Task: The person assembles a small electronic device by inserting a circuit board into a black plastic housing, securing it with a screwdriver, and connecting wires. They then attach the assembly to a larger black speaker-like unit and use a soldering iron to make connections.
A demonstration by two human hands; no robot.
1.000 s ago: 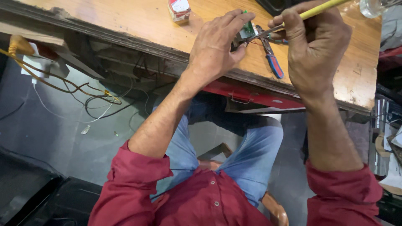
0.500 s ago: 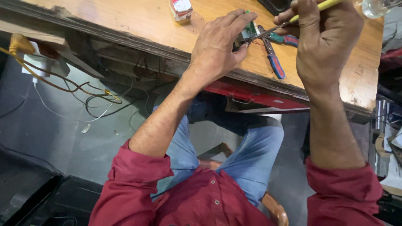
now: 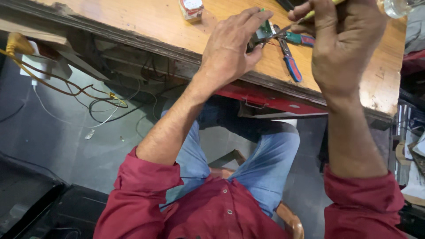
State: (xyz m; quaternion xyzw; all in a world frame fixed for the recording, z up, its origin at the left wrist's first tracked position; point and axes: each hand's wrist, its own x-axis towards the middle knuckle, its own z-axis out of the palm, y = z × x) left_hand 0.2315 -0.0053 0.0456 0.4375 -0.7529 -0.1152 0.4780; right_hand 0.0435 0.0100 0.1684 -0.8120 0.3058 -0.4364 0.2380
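Small circuit board held at the wooden bench edge

Your left hand pinches the green circuit board on the bench; your right hand grips a yellow-handled tool — tip at the board. A small box stands nearby — contents not visible.

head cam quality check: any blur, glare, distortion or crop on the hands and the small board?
Head view: wide-angle lens bends the wooden table edge; light is soft and even, no glare. Left hand is sharp but hides most of the small green board. Right hand is slightly soft, and its yellow-handled tool is cropped by the top edge.
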